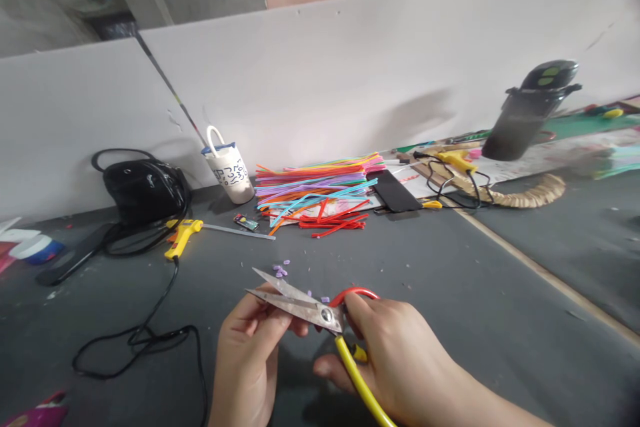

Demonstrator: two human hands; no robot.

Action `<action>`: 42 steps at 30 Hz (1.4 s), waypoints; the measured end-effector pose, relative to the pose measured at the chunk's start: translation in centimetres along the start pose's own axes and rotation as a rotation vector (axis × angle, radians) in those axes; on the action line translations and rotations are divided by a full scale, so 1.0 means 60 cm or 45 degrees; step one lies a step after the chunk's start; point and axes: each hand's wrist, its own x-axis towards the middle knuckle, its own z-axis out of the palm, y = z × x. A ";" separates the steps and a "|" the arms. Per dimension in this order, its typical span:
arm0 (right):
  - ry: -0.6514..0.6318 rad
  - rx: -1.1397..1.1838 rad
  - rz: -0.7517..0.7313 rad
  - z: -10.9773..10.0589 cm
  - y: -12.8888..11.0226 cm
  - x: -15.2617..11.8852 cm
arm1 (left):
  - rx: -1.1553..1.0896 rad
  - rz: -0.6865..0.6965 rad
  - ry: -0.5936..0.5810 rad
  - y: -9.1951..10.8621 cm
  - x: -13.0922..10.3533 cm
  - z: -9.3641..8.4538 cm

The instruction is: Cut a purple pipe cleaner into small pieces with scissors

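My right hand [400,347] is wrapped round the handles of a pair of scissors [300,303], one handle red and the other yellow. The blades stand partly apart and point left, over my left hand [255,347]. That hand is closed, thumb against fingers, right under the lower blade; what it pinches is hidden. Small purple snippets [280,271] lie on the grey table [415,267] just past the blade tips. Farther back is a bundle of coloured pipe cleaners [315,180], with shorter red pipe cleaners [340,220] in front of it.
A yellow glue gun [183,238] with a trailing black cord lies left, near a black bag [143,190] and a white cup [230,173]. At the back right are a phone [397,191], another yellow glue gun [457,160] and a dark bottle [525,113]. A white partition [325,80] stands behind.
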 end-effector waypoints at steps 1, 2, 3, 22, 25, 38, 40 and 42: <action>-0.002 -0.003 0.007 0.000 0.000 0.000 | 0.002 -0.002 0.001 0.001 0.000 0.001; 0.000 -0.008 0.014 0.000 0.000 0.001 | 0.005 -0.001 0.005 0.001 0.000 0.002; 0.007 -0.015 0.020 -0.001 0.000 0.001 | 0.009 -0.004 0.010 0.002 0.000 0.002; 0.040 0.008 -0.012 -0.005 0.000 0.005 | -0.083 -0.029 0.048 -0.002 0.002 0.000; 0.024 0.012 -0.010 -0.004 -0.001 0.003 | -0.075 -0.027 0.025 0.000 0.001 0.001; -0.008 0.010 0.003 -0.004 -0.001 0.004 | -0.095 0.003 -0.050 -0.005 0.001 -0.006; -0.006 0.004 0.006 -0.003 -0.001 0.004 | -0.095 -0.004 -0.054 -0.005 0.003 -0.005; -0.008 0.000 0.012 -0.003 -0.001 0.004 | -0.096 -0.006 -0.058 -0.005 0.004 -0.005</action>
